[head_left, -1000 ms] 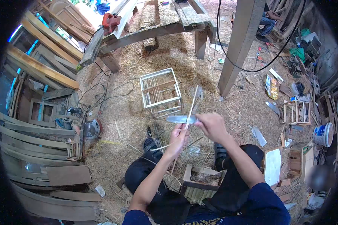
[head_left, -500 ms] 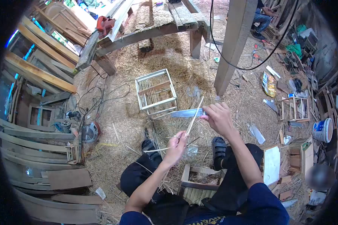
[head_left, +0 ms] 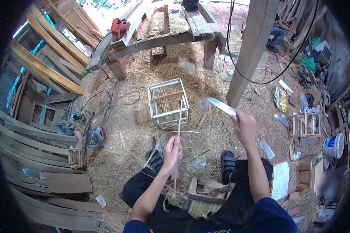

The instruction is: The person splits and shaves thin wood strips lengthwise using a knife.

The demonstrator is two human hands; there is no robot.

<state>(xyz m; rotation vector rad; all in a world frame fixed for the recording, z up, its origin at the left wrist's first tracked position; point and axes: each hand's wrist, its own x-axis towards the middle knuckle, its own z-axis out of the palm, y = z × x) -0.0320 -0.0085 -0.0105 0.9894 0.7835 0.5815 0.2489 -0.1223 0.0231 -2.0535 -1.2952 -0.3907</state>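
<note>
My left hand (head_left: 172,152) is closed around a thin pale wooden strip (head_left: 180,118). The strip stands nearly upright in the view, its upper end overlapping the small frame beyond and its lower end hanging below my fist. To the right, my right hand (head_left: 244,126) grips a knife (head_left: 222,106), whose handle is mostly hidden in my fingers. Its blade points up and left, apart from the strip. Past my hands, a small cage-like wooden frame (head_left: 169,116) with thin rods stands on the littered floor.
A slatted wooden piece (head_left: 200,206) lies between my legs. A workbench (head_left: 159,40) with a red tool (head_left: 119,29) stands ahead, beside a wooden post (head_left: 248,58). A bucket (head_left: 333,145) and another small cage (head_left: 306,123) are at right. Another person sits at upper right.
The knife has moved off the strip, up and to the right, and its blade now points upward. My left hand has shifted slightly left and down, turning the strip more upright.
</note>
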